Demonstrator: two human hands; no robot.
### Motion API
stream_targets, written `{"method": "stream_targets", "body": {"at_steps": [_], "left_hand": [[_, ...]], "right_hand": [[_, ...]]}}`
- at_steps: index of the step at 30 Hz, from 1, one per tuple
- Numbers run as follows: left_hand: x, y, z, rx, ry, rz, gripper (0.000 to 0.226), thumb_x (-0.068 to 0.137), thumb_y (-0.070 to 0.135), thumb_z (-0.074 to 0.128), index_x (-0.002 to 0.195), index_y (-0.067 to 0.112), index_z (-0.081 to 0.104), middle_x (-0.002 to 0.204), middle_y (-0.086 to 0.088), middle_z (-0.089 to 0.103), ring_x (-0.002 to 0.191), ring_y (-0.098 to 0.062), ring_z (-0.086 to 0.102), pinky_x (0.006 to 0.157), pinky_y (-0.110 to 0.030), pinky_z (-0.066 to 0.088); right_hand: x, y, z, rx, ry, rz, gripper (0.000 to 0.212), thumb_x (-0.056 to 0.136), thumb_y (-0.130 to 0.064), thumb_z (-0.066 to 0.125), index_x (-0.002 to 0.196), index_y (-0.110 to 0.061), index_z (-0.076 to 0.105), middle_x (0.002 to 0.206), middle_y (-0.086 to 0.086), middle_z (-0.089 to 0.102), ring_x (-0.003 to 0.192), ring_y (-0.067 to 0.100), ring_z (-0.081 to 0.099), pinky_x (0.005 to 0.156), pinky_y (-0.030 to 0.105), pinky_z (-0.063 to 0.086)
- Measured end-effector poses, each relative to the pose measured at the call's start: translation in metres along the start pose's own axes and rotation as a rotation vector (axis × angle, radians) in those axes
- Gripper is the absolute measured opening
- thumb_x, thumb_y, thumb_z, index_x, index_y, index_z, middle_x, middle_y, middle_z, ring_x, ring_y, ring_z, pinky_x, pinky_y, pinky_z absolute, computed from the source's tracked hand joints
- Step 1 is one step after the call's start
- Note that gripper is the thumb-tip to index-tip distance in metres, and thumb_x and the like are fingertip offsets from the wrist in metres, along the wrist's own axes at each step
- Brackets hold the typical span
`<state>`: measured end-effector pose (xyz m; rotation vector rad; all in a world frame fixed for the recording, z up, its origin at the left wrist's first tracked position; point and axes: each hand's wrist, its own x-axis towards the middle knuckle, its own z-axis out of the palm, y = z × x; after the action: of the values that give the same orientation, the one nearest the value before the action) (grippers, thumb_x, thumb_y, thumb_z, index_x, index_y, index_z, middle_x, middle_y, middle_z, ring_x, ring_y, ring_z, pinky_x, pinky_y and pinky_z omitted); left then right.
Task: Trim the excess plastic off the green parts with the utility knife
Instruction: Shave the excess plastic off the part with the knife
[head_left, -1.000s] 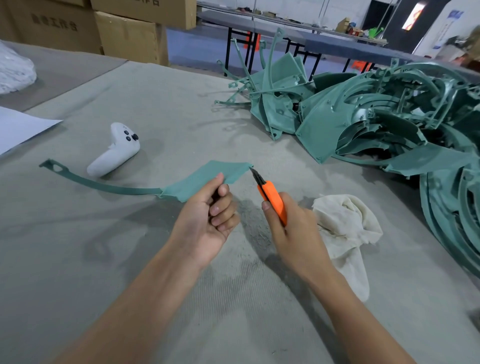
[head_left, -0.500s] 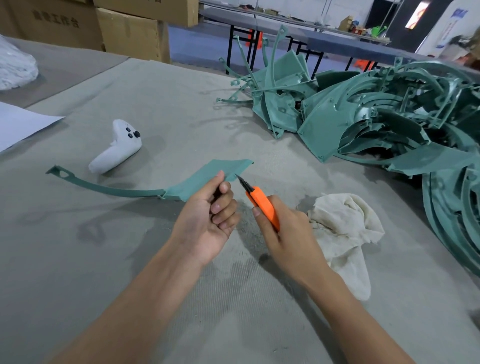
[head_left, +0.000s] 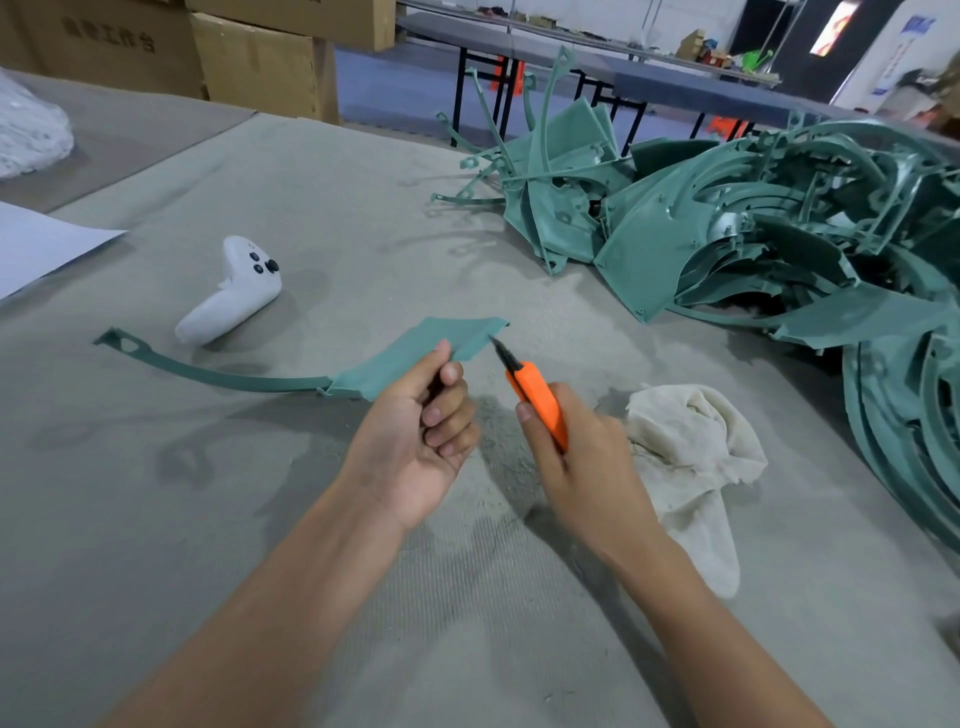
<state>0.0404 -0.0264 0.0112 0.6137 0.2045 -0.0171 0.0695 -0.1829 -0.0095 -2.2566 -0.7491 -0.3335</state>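
My left hand (head_left: 415, 431) pinches a green plastic part (head_left: 415, 348), a flat panel with a long thin curved arm that reaches left to a looped tip. My right hand (head_left: 576, 462) grips an orange utility knife (head_left: 537, 400). Its dark blade tip touches the panel's near right edge, just below the right corner. A big pile of green parts (head_left: 753, 249) lies at the right and back right of the table.
A white game controller (head_left: 234, 291) lies left of the part. A crumpled cream cloth (head_left: 691, 457) sits right of my right hand. A white sheet (head_left: 41, 244) lies at the left edge; cardboard boxes (head_left: 249, 62) stand behind. The table (head_left: 156, 519) has a grey fabric cover.
The knife slid down the panel's right edge from its corner towards my left hand, then back up a little. My left hand keeps its hold on the part.
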Motion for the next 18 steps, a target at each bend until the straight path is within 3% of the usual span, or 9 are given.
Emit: {"method": "stream_targets", "body": {"at_steps": [4, 13, 18], "left_hand": [[0.0012, 0.0005, -0.0011, 0.005, 0.010, 0.009, 0.037, 0.087, 0.030, 0.053, 0.052, 0.019, 0.053, 0.041, 0.008, 0.023, 0.034, -0.006, 0.018, 0.037, -0.020, 0.016], [0.0013, 0.0004, 0.0000, 0.010, -0.010, 0.011, 0.031, 0.082, 0.031, 0.055, 0.054, 0.019, 0.053, 0.041, 0.008, 0.023, 0.035, -0.007, 0.018, 0.039, -0.021, 0.015], [0.0020, 0.0001, 0.0011, -0.004, 0.002, -0.003, 0.040, 0.092, 0.030, 0.050, 0.053, 0.019, 0.052, 0.041, 0.007, 0.022, 0.035, -0.007, 0.017, 0.038, -0.021, 0.015]], "right_hand": [[-0.0020, -0.0036, 0.0025, -0.012, -0.040, -0.050, 0.021, 0.101, -0.026, 0.051, 0.084, -0.022, 0.041, 0.052, -0.013, 0.036, 0.045, 0.010, 0.039, 0.048, 0.025, 0.028], [0.0005, -0.0046, 0.0009, -0.007, -0.040, -0.035, 0.021, 0.101, -0.028, 0.051, 0.084, -0.019, 0.043, 0.052, -0.012, 0.037, 0.045, 0.012, 0.039, 0.049, 0.024, 0.028], [0.0020, -0.0046, -0.0003, 0.026, -0.022, -0.011, 0.021, 0.101, -0.028, 0.052, 0.082, -0.020, 0.045, 0.053, -0.011, 0.040, 0.046, 0.012, 0.041, 0.047, 0.022, 0.030]]}}
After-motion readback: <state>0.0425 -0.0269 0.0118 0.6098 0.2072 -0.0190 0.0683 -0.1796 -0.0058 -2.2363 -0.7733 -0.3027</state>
